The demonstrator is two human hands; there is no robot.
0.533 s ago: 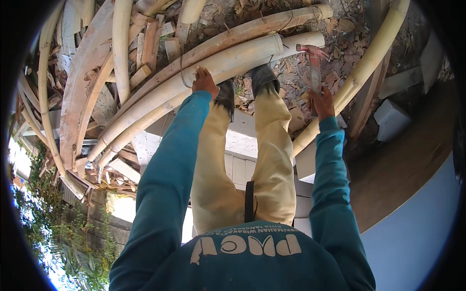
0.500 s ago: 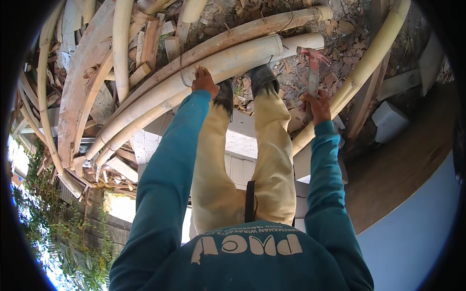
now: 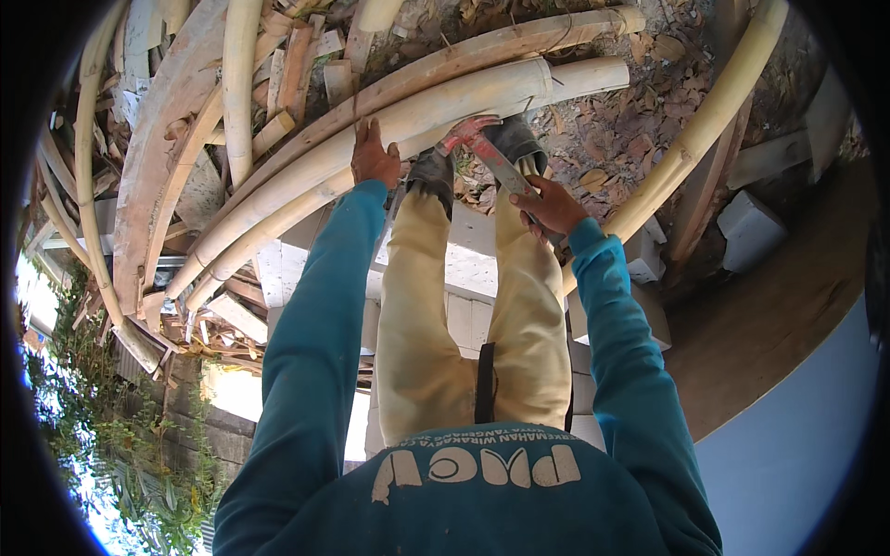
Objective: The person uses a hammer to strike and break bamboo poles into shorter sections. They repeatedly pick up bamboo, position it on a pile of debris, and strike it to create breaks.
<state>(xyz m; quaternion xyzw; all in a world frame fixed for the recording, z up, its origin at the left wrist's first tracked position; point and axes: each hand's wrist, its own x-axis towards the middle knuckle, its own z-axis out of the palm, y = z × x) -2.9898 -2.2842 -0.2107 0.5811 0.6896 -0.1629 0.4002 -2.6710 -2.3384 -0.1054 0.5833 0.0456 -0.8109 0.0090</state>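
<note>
My left hand (image 3: 375, 159) lies against a thick pale bamboo pole (image 3: 464, 96), its fingers stretched out and the thumb apart. It grips nothing that I can see. A claw hammer (image 3: 498, 161) with a worn red head is held in my right hand (image 3: 553, 208), fingers wrapped round the handle. The hammer's head points left, above my boots and close to the near side of the pole. Along the far side of that pole runs a long wooden beam (image 3: 519, 39). A thinner bamboo pole (image 3: 250, 236) lies along its near side.
Cut timber and a broad plank (image 3: 162, 139) pile up on the left. Another bamboo pole (image 3: 695, 139) slants across the right, near a white block (image 3: 749, 232). Dry leaves (image 3: 640, 139) cover the ground ahead. My dark boots (image 3: 432, 176) stand by the poles.
My right hand has swung the hammer leftward, from upright on the right to over my boots. My left hand's fingers have straightened from a curled pose, and it has shifted slightly left.
</note>
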